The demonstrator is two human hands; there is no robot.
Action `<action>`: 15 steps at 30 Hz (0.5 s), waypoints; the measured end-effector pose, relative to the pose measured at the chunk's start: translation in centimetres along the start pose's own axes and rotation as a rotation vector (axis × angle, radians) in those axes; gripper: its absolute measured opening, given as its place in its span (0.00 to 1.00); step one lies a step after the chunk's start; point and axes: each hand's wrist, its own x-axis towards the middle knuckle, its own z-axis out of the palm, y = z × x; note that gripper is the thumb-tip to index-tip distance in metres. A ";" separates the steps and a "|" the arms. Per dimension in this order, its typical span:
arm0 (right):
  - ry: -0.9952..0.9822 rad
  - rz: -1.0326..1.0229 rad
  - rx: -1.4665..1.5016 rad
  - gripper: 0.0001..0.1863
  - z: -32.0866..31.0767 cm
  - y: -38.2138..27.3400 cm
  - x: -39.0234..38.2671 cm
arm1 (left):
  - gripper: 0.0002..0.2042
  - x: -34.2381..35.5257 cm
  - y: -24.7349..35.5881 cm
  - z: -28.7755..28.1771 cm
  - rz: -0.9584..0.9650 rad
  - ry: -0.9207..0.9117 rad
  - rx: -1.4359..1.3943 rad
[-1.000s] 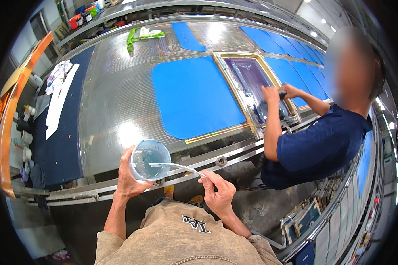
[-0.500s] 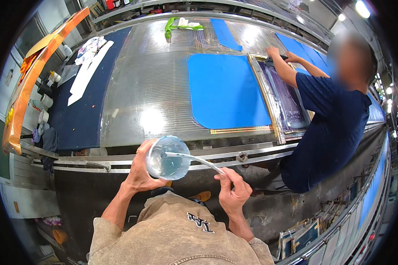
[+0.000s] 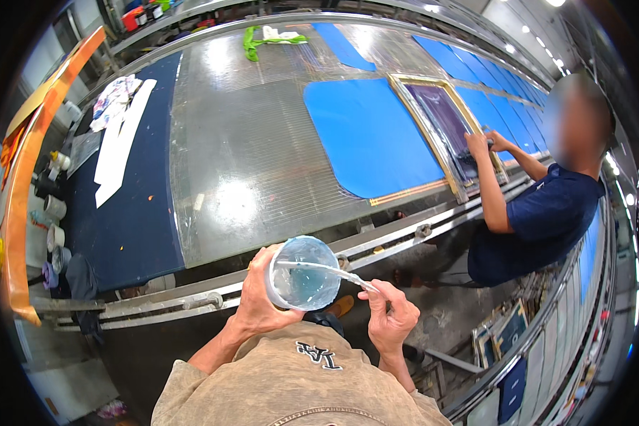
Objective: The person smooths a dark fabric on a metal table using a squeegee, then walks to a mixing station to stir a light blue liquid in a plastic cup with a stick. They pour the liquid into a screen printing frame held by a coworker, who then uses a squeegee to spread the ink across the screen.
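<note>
Beside the long table [image 3: 238,128], near a lettered shirt [image 3: 284,376], left hand [image 3: 255,298] clasps a tub [image 3: 311,250] and right hand [image 3: 392,314] pinches a stick [image 3: 319,266].

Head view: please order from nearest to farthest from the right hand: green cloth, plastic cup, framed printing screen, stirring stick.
1. Stirring stick: held in the right hand.
2. Plastic cup: leftward, in the left hand.
3. Framed printing screen: ahead, rightward.
4. Green cloth: ahead, leftward, on the table's far side.
</note>
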 end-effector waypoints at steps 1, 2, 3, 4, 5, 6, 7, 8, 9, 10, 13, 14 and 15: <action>0.003 0.012 -0.010 0.07 0.2 -0.6 -0.4 | 0.51 0.0 0.1 -0.6 0.000 -0.015 -0.012; 0.014 0.010 -0.015 0.07 0.3 -1.2 -0.8 | 0.51 0.0 0.3 -1.0 0.000 -0.028 -0.024; 0.023 0.007 -0.021 0.07 0.2 -1.7 -1.2 | 0.51 0.0 0.5 -1.4 0.016 -0.042 -0.009; 0.030 0.000 -0.022 0.07 0.3 -2.0 -1.5 | 0.52 -0.1 0.6 -1.9 0.031 -0.052 0.010; 0.024 -0.020 -0.023 0.07 0.2 -2.3 -1.7 | 0.52 -0.2 0.7 -2.3 0.046 -0.060 0.029; 0.017 -0.043 -0.024 0.08 0.0 -2.5 -1.7 | 0.52 -0.2 0.9 -2.6 0.069 -0.078 0.071; 0.010 -0.064 -0.017 0.08 -0.1 -2.5 -1.7 | 0.53 -0.1 1.3 -3.2 0.089 -0.095 0.122; 0.023 -0.076 0.018 0.08 -0.2 -2.5 -1.6 | 0.54 0.0 1.8 -3.5 0.111 -0.111 0.172; 0.037 -0.089 0.052 0.08 -0.3 -2.4 -1.5 | 0.54 0.1 2.3 -3.6 0.104 -0.120 0.157; 0.047 -0.102 0.092 0.09 -0.3 -2.3 -1.5 | 0.54 0.1 2.9 -3.9 0.099 -0.128 0.150; 0.011 -0.215 0.105 0.10 -1.0 -2.2 -0.6 | 0.54 0.4 4.8 -4.7 0.085 -0.133 0.151; 0.006 -0.252 0.131 0.11 -1.3 -2.5 -0.2 | 0.54 0.7 5.6 -4.9 0.114 -0.131 0.175; 0.000 -0.289 0.155 0.11 -1.6 -2.8 0.3 | 0.54 1.1 6.2 -5.2 0.144 -0.128 0.199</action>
